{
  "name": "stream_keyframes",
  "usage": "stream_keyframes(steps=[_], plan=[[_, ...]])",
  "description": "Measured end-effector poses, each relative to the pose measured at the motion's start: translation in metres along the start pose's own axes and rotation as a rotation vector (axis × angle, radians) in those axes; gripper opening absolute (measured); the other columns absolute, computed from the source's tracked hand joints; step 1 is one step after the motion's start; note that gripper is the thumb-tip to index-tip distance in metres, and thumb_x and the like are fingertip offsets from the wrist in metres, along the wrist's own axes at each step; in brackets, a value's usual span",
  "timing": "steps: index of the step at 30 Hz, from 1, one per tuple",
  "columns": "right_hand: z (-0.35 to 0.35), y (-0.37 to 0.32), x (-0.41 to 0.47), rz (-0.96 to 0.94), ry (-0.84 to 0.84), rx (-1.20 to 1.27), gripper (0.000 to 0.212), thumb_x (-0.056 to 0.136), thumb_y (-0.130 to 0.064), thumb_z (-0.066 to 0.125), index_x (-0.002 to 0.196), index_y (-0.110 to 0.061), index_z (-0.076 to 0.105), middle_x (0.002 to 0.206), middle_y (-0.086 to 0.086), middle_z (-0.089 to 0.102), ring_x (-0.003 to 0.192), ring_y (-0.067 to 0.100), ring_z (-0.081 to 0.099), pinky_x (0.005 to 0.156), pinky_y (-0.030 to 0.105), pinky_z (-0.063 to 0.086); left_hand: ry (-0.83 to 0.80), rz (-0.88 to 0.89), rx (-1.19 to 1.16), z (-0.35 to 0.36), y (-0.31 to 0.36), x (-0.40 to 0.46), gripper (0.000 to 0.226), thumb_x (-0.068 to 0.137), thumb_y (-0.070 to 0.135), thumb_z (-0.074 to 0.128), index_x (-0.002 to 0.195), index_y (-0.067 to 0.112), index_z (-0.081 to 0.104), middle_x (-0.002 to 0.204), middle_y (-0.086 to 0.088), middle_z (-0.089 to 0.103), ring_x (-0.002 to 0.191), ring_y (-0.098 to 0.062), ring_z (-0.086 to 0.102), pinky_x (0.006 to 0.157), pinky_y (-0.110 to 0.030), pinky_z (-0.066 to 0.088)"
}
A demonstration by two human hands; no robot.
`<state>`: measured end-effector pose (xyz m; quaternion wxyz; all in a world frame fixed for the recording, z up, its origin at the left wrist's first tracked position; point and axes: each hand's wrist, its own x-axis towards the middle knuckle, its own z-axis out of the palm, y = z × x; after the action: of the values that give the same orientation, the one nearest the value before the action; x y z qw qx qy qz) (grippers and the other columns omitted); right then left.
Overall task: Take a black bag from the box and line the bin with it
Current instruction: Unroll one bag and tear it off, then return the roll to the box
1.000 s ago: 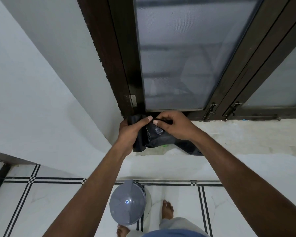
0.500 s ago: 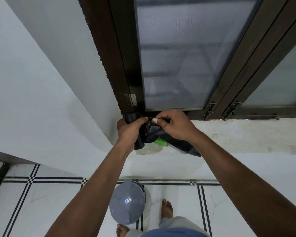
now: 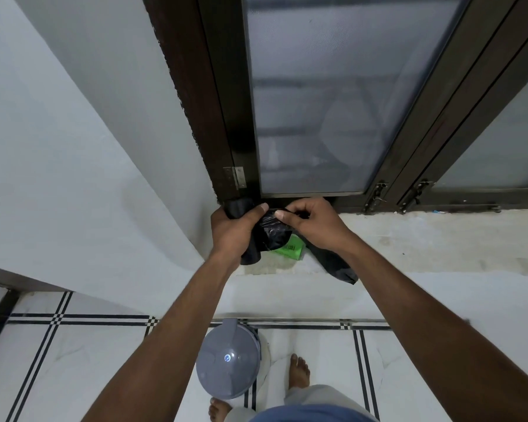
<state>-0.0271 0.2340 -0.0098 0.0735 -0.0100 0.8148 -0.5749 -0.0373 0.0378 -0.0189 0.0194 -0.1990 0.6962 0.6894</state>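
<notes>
Black bag roll gripped by left hand; right hand pinches its loose end.

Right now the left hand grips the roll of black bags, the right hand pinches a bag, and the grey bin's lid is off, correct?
Not quite: the head view shows the grey bin with its lid on. The left hand does grip the roll of black bags, and the right hand pinches a bag.

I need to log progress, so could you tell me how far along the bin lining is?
Done: the roll of black bags is out of the green box on the ledge. In hand: the left hand grips the roll while the right hand pinches a bag, pulling it free. Left: the bin on the floor has its lid shut and is not yet lined.
</notes>
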Motion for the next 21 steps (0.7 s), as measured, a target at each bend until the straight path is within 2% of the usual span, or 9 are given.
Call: stream_keyframes(steps=[8, 10, 13, 15, 18, 20, 21], plan=[[0.006, 0.004, -0.007, -0.016, 0.101, -0.03, 0.022, 0.104, -0.032, 0.078, 0.088, -0.018, 0.084, 0.083, -0.005, 0.083, 0.083, 0.007, 0.078, 0.076, 0.019, 0.057, 0.084, 0.025, 0.077, 0.01, -0.004, 0.0, 0.038, 0.076, 0.037, 0.101, 0.104, 0.021, 0.081, 0.097, 0.003, 0.085, 0.092, -0.017, 0.083, 0.092, -0.045, 0.069], [0.006, 0.005, -0.008, -0.011, 0.105, -0.03, 0.024, 0.105, -0.032, 0.076, 0.085, -0.019, 0.081, 0.08, -0.006, 0.08, 0.079, 0.007, 0.076, 0.076, 0.021, 0.058, 0.008, -0.007, 0.058, 0.006, 0.0, -0.001, 0.04, 0.077, 0.037, 0.101, 0.107, 0.019, 0.082, 0.099, 0.001, 0.086, 0.093, -0.018, 0.084, 0.092, -0.043, 0.069], [0.002, 0.009, -0.007, 0.02, 0.098, 0.013, 0.027, 0.106, -0.03, 0.075, 0.083, -0.018, 0.077, 0.075, -0.007, 0.075, 0.075, 0.009, 0.073, 0.075, 0.032, 0.062, -0.225, -0.079, 0.015, -0.004, 0.01, -0.005, 0.041, 0.079, 0.03, 0.101, 0.112, 0.015, 0.082, 0.104, -0.001, 0.087, 0.097, -0.02, 0.085, 0.09, -0.038, 0.068], [-0.001, 0.01, -0.007, 0.029, 0.085, -0.008, 0.025, 0.106, -0.03, 0.074, 0.083, -0.02, 0.078, 0.076, -0.009, 0.077, 0.076, 0.006, 0.073, 0.077, 0.029, 0.059, -0.286, -0.073, 0.079, -0.009, 0.012, -0.005, 0.042, 0.079, 0.024, 0.1, 0.115, 0.014, 0.081, 0.104, 0.0, 0.087, 0.096, -0.018, 0.084, 0.083, -0.032, 0.067], [0.0, 0.008, -0.008, 0.032, 0.079, -0.046, 0.023, 0.105, -0.03, 0.076, 0.083, -0.024, 0.08, 0.079, -0.01, 0.079, 0.08, 0.005, 0.074, 0.083, 0.03, 0.057, -0.228, -0.039, 0.134, -0.008, 0.011, -0.005, 0.035, 0.08, 0.016, 0.098, 0.111, 0.012, 0.082, 0.098, 0.0, 0.087, 0.09, -0.018, 0.084, 0.073, -0.026, 0.065], [0.002, 0.007, -0.008, 0.016, 0.099, -0.056, 0.022, 0.105, -0.03, 0.077, 0.085, -0.021, 0.081, 0.082, -0.006, 0.081, 0.084, 0.011, 0.077, 0.083, 0.031, 0.058, -0.158, -0.039, 0.111, -0.004, 0.009, -0.004, 0.032, 0.08, 0.015, 0.098, 0.107, 0.011, 0.082, 0.095, -0.003, 0.087, 0.087, -0.02, 0.085, 0.073, -0.031, 0.067], [0.003, 0.007, -0.009, 0.005, 0.114, -0.066, 0.021, 0.104, -0.03, 0.077, 0.086, -0.021, 0.081, 0.082, -0.006, 0.08, 0.085, 0.011, 0.077, 0.081, 0.027, 0.058, -0.125, -0.043, 0.102, -0.003, 0.009, -0.004, 0.031, 0.079, 0.015, 0.098, 0.105, 0.01, 0.082, 0.095, -0.005, 0.086, 0.086, -0.022, 0.085, 0.076, -0.034, 0.068]])
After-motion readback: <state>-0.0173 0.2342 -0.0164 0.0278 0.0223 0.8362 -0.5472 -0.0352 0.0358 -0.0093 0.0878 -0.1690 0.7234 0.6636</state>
